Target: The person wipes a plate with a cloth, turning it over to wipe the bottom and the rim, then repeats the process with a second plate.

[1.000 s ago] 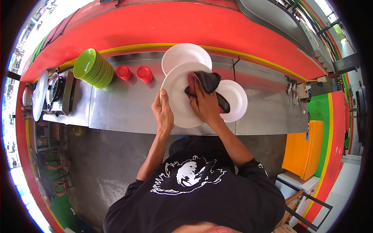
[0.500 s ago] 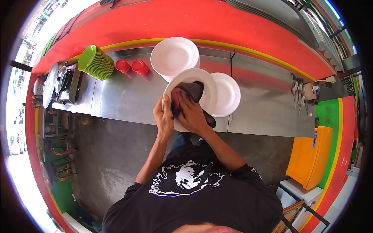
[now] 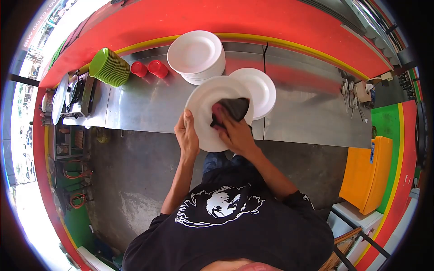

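Observation:
A white plate [image 3: 203,131] is held up in front of me, tilted toward the camera. My left hand [image 3: 186,135] grips its left rim, thumb on the upper face. Against the middle of the plate, my right hand [image 3: 237,135] presses a dark cloth [image 3: 235,108] with a reddish patch. Some of the right fingers are hidden by the cloth. Just beyond stands a tall stack of white plates [image 3: 196,54]. To its right, another white plate [image 3: 260,92] lies on the metal table, partly covered by the held one.
On the metal table [image 3: 312,122] stand stacked green bowls [image 3: 108,67], two red containers [image 3: 149,69] and a stove [image 3: 79,97] at the left. Spoons and forks [image 3: 351,97] lie at the right end. A red wall [image 3: 271,22] runs behind; an orange bin [image 3: 368,174] stands right.
The cloth and my right hand have moved right and down across the plate, from its left side toward the middle. The plate now faces the camera more. My left hand keeps its hold.

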`<act>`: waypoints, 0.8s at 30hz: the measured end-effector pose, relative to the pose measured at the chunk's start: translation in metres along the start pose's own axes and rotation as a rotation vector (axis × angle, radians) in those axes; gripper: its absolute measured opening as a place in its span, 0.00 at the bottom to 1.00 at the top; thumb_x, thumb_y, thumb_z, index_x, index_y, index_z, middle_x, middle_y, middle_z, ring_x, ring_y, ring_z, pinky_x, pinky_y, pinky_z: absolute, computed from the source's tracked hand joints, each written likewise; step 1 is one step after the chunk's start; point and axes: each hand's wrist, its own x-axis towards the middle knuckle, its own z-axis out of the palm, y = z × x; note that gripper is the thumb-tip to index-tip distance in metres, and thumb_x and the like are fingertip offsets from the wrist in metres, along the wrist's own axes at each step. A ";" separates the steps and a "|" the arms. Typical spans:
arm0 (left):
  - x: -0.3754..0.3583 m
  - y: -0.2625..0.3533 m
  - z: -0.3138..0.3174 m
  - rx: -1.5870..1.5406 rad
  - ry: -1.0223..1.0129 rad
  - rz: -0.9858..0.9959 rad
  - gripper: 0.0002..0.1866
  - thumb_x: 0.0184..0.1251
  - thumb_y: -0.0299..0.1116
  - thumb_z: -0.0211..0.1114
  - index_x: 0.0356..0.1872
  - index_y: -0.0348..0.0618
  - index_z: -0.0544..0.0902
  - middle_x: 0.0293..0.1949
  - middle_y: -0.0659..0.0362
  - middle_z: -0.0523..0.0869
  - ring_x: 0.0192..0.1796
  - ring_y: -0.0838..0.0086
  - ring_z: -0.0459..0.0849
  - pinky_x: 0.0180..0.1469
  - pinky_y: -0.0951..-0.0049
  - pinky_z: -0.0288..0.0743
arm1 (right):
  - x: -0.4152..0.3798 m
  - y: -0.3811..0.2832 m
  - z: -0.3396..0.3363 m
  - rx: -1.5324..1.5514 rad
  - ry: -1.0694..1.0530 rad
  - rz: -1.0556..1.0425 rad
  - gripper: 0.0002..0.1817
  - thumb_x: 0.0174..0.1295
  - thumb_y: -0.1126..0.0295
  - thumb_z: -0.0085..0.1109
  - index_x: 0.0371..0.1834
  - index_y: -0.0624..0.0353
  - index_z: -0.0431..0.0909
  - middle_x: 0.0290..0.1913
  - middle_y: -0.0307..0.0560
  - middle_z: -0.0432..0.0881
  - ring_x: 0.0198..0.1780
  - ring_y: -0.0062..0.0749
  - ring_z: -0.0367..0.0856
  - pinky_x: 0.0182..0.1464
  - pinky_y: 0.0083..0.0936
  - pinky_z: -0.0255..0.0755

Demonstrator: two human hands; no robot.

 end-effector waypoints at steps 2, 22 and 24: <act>-0.013 -0.003 0.009 0.046 -0.037 -0.022 0.24 0.83 0.47 0.54 0.52 0.32 0.83 0.37 0.68 0.79 0.40 0.86 0.71 0.41 0.83 0.67 | 0.014 0.002 -0.002 -0.031 0.047 -0.067 0.41 0.60 0.61 0.58 0.76 0.68 0.60 0.71 0.67 0.68 0.72 0.66 0.64 0.75 0.51 0.55; -0.036 0.009 0.014 0.260 -0.058 0.127 0.25 0.82 0.49 0.54 0.51 0.31 0.84 0.31 0.69 0.75 0.35 0.85 0.67 0.36 0.81 0.63 | -0.010 -0.014 -0.007 0.005 0.044 -0.122 0.33 0.62 0.59 0.60 0.70 0.65 0.70 0.68 0.59 0.74 0.68 0.56 0.72 0.72 0.49 0.60; -0.038 0.011 0.014 0.161 -0.035 0.107 0.26 0.82 0.49 0.55 0.51 0.30 0.84 0.30 0.71 0.74 0.34 0.87 0.65 0.34 0.82 0.60 | -0.009 0.000 -0.009 -0.085 0.109 -0.011 0.33 0.64 0.59 0.59 0.69 0.65 0.70 0.67 0.59 0.74 0.66 0.58 0.73 0.72 0.49 0.60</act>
